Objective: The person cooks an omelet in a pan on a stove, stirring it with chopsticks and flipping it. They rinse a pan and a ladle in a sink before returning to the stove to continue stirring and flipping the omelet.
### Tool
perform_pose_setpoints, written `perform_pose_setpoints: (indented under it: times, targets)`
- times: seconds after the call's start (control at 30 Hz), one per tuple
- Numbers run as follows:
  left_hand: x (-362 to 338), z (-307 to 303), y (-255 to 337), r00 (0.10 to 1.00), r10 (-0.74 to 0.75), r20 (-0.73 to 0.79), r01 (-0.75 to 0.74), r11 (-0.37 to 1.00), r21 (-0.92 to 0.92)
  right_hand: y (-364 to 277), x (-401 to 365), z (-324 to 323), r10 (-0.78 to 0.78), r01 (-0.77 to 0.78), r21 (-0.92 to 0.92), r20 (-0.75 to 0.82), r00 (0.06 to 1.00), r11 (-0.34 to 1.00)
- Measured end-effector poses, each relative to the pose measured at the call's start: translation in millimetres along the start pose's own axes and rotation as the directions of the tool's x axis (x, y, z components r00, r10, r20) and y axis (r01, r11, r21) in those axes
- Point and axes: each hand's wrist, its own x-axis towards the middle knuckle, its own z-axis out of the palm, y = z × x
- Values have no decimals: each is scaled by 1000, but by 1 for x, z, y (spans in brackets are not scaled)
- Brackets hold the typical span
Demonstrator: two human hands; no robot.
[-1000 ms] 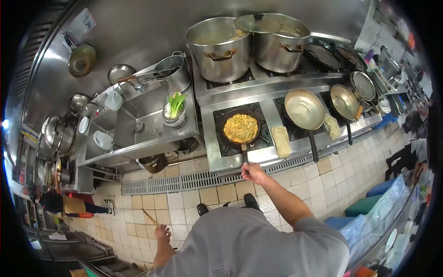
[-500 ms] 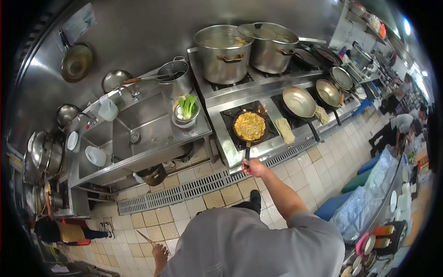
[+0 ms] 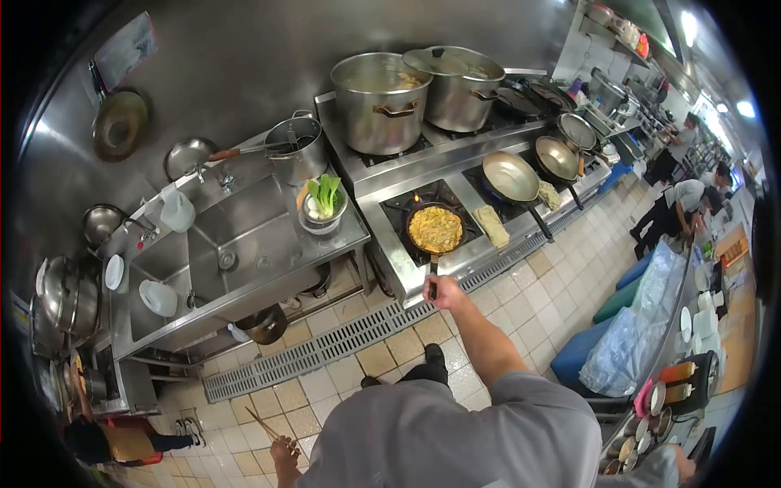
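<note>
My right hand (image 3: 443, 292) is closed around the handle of a dark frying pan (image 3: 436, 252), which sits over the front left burner. A round golden-brown egg-like pancake (image 3: 436, 228) covers most of the pan's base. One small flame (image 3: 416, 198) rises behind the rim. Low at my left side, my left hand (image 3: 284, 450) grips a pair of long wooden chopsticks (image 3: 260, 424) that point away from the stove, over the floor. Right of the frying pan, a folded yellowish cloth (image 3: 491, 226) lies on the stove top.
Behind the burners stand two large stockpots (image 3: 381, 106). Two empty-looking pans (image 3: 511, 176) rest to the right. At left is a steel sink (image 3: 236, 213), with a bowl of green vegetables (image 3: 325, 199) on its edge. People work at far left (image 3: 122, 439) and far right (image 3: 687, 199).
The view has shifted slightly. The flames beside the frying pan have shrunk, and the pan stays over its burner in my right hand. Part of another person now shows at lower right.
</note>
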Motion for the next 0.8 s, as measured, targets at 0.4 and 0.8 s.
perform_pose_setpoints:
  times: [0.4, 0.8]
  targets:
    - [20, -17, -15, 1000, -7, -10, 7, 1000, -3, -23, -38, -10, -150, 112, -198, -191, 970, 974]
    - [13, -28, -17, 512, 566, 646, -850, 227, 475, -266, -215, 122, -868, 638, -718, 99, 487, 277]
